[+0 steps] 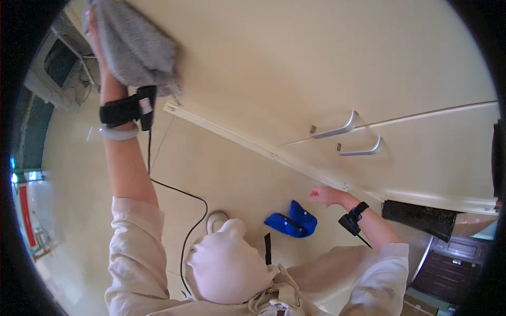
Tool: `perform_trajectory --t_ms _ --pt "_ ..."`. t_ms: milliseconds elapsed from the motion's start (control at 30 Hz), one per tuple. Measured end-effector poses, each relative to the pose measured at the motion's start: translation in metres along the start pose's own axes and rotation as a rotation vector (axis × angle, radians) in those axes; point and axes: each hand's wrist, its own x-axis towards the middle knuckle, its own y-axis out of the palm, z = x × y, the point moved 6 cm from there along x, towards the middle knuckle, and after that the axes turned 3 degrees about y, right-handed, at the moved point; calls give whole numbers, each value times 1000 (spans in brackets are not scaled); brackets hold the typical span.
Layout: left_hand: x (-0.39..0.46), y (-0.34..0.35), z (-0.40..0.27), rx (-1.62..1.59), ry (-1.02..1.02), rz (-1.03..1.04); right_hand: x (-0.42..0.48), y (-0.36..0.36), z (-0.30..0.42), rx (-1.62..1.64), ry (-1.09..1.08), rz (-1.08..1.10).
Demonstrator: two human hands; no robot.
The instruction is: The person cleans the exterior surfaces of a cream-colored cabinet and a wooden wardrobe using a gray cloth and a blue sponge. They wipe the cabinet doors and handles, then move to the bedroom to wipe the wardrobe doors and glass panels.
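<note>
My left hand (93, 31) is stretched far out at the upper left, with a grey towel (136, 47) in its grip. The towel spreads over the cream cabinet door (245, 63), at its left edge, and hides part of the hand. A black strap with a small device (147, 106) and a pale bangle (119, 133) circle the left wrist. Down near the cabinet's bottom edge (272, 154), my right hand (326, 196) is curled with nothing visible in it. Another black wrist device (350, 222) sits on that arm.
Two silver handles (335, 130) stick out from the cabinet front. A blue fabric item with white dots (294, 221) lies on the tiled floor (233, 173) near my shoe (216, 221). A black cable (197, 198) hangs from the left wrist. Dark brown furniture (448, 268) stands at right.
</note>
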Motion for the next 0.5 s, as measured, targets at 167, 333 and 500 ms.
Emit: perform_trajectory --t_ms 167,333,500 --pt "-29 -6 -7 -135 163 67 -3 97 -52 99 332 134" --pt "-30 -15 -47 349 790 -24 47 179 -20 -238 260 -368" --pt "-39 -11 -64 507 825 -105 50 112 63 -106 -15 -458"
